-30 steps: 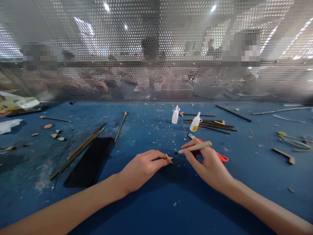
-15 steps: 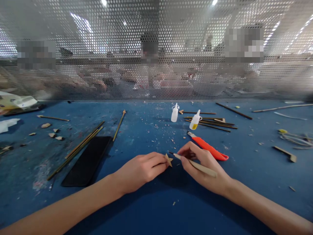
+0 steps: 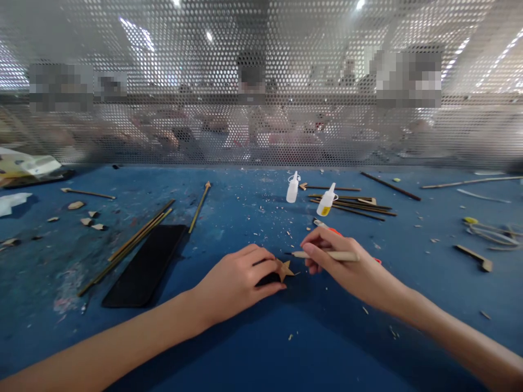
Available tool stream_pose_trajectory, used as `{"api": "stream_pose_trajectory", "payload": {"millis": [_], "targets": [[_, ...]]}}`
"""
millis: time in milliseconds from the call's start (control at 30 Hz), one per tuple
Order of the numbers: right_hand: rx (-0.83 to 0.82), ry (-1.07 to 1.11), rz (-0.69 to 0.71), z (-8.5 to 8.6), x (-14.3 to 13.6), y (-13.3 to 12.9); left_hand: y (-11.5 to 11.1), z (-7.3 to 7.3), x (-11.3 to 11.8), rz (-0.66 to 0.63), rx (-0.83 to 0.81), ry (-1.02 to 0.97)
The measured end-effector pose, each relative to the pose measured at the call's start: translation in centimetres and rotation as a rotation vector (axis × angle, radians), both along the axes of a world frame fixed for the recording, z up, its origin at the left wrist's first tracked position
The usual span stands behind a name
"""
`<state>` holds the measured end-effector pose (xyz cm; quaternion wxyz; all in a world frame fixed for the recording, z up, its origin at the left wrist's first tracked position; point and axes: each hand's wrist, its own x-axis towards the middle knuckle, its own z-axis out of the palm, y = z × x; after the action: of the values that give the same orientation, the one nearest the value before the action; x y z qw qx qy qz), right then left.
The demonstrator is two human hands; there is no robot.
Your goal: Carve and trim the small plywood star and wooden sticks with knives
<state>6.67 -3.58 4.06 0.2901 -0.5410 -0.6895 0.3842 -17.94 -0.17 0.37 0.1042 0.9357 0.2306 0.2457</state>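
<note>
My left hand (image 3: 241, 277) lies on the table with its fingertips on a small flat wooden star (image 3: 286, 268). The thumb is apart from the fingers, below the star, and part of the star is hidden under the fingers. My right hand (image 3: 335, 250) is closed in a pen grip around a carving tool (image 3: 337, 255) with a pale handle and a thin dark tip. This tip points left, just above the star. Under the right hand lies a red utility knife (image 3: 335, 232), mostly covered.
Two glue bottles (image 3: 292, 188) stand ahead, with dark sticks (image 3: 359, 206) beside the right one. At left are a black phone (image 3: 145, 267), more sticks (image 3: 134, 237) and wood scraps (image 3: 98, 226). A perforated metal screen (image 3: 261, 130) borders the table; people sit behind it.
The star has turned to lie flatter, and my left thumb has moved away from the fingers. My right hand has shifted slightly, levelling the tool and covering more of the red knife.
</note>
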Motion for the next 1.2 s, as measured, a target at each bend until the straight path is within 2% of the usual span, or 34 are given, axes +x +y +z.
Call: {"api": "stream_pose_trajectory", "payload": {"millis": [67,167,300,433,633,967,1200], "targets": [[-0.067,0.010,0.044,0.4,0.2,-0.1,0.1,0.0,0.1,0.085,-0.056,-0.020],[-0.085,0.063,0.038,0.0,0.3,-0.3,0.3,0.0,0.3,0.156,-0.122,-0.013],[-0.056,0.192,-0.014,-1.2,0.4,-0.3,0.4,-0.1,0.6,0.177,-0.195,-0.026],[-0.155,0.246,0.052,-1.7,0.6,-0.1,0.6,-0.2,0.6,0.175,-0.229,-0.051],[-0.235,0.188,0.071,-2.1,0.8,0.2,0.7,-0.2,0.5,0.179,-0.227,-0.044],[-0.238,0.166,0.095,-2.0,0.6,0.3,0.6,-0.3,0.4,0.170,-0.164,-0.084],[-0.195,0.084,0.146,-2.3,0.9,0.1,-0.7,-0.1,0.9,0.221,-0.131,-0.085]]}}
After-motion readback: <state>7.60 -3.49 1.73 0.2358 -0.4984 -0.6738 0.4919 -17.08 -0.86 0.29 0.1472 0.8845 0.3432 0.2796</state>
